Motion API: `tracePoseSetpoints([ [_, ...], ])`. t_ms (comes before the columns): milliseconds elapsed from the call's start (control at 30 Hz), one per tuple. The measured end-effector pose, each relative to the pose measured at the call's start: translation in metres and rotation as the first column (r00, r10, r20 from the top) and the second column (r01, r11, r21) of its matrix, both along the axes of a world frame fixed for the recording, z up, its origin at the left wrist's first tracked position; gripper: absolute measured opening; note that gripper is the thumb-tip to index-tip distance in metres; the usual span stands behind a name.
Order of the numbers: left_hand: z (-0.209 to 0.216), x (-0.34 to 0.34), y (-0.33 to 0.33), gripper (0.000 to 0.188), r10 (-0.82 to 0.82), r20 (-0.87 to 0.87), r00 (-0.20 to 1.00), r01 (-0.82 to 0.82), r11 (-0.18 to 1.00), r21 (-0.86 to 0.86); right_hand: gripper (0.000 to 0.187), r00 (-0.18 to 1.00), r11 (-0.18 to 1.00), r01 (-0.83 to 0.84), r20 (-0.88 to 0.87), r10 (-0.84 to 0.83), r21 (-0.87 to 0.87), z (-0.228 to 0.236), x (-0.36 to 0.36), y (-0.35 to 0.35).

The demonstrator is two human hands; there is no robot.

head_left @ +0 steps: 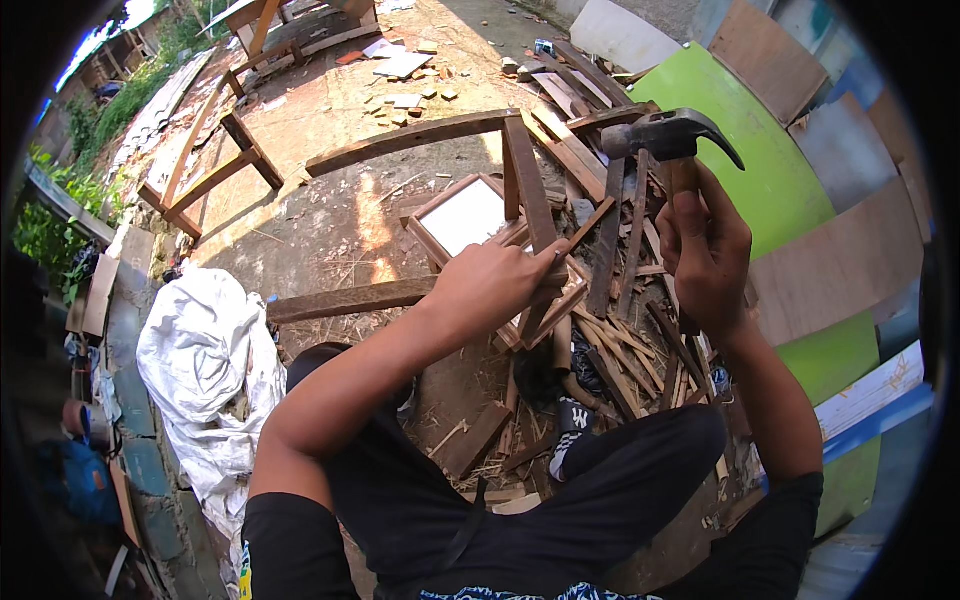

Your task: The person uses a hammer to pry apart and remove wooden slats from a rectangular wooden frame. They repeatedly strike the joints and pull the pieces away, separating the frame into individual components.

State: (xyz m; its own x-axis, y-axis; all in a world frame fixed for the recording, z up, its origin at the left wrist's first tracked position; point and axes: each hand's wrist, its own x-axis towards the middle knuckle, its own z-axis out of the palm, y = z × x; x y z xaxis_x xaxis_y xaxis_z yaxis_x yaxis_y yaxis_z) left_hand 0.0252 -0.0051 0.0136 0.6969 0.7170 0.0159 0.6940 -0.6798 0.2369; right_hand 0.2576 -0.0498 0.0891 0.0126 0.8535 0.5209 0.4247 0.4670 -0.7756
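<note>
Right of the timber frame [533, 190], the right hand [706, 248] curls fingers around an upright claw hammer [655, 138], curved metal claw rightward; left hand [497, 282] wraps fingers round the frame.

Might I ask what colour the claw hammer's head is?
The hammer head is dark grey in the head view.

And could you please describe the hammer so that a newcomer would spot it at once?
Find the bright green panel on the right. Against its left part, the person's right hand grips the hammer. Its dark metal head, with a curved claw pointing right, sets it apart from the wood pieces nearby.
</note>
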Motion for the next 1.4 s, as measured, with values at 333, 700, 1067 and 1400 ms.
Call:
tracePoseSetpoints([
  [333,-0.002,-0.002,0.0,0.049,-0.01,0.02,1.0,0.009,0.999,0.052,0.021,0.938,0.891,-0.137,-0.347,-0.025,-0.433,-0.06,0.001,-0.015],
  [700,-0.006,-0.005,0.008,0.078,-0.077,0.026,0.997,0.077,0.997,-0.014,0.041,0.776,0.829,-0.307,-0.627,-0.067,-0.468,-0.178,-0.044,-0.026],
  [1067,-0.005,-0.005,0.007,0.073,-0.024,0.095,0.995,0.029,0.998,-0.057,0.024,0.739,0.822,-0.297,-0.662,-0.124,-0.486,-0.191,-0.063,-0.017],
  [1400,-0.007,-0.013,0.001,0.068,0.016,0.097,0.995,-0.021,0.999,0.045,0.023,0.725,0.831,-0.26,-0.668,-0.169,-0.492,-0.202,-0.059,-0.018],
])
